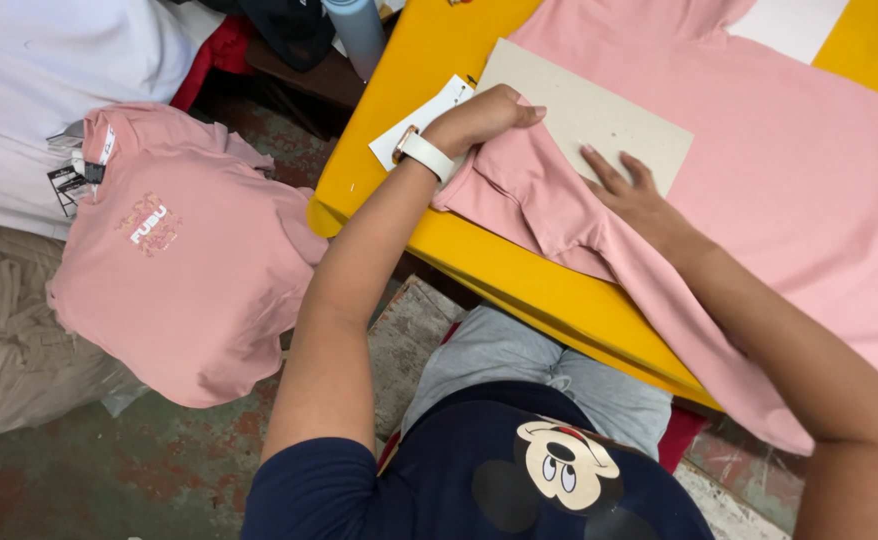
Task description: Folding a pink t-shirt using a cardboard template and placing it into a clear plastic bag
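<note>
A folded pink shirt (184, 270) with black and white tags (77, 172) lies on the pile at the far left, done. A white card (421, 122) sits on the yellow desk (379, 150). The left hand (484, 115) grips the pink sleeve (534, 195), fingers curled. The right hand (631, 190) lies flat and open, holding nothing, on the grey cardboard (584, 110). This spread-out shirt (789, 170) is only partly folded.

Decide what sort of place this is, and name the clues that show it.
Probably a garment packing or finishing workshop. A pink shirt lies on a yellow table with a cardboard board on it, and a folded, tagged shirt sits on a pile beside it.
</note>
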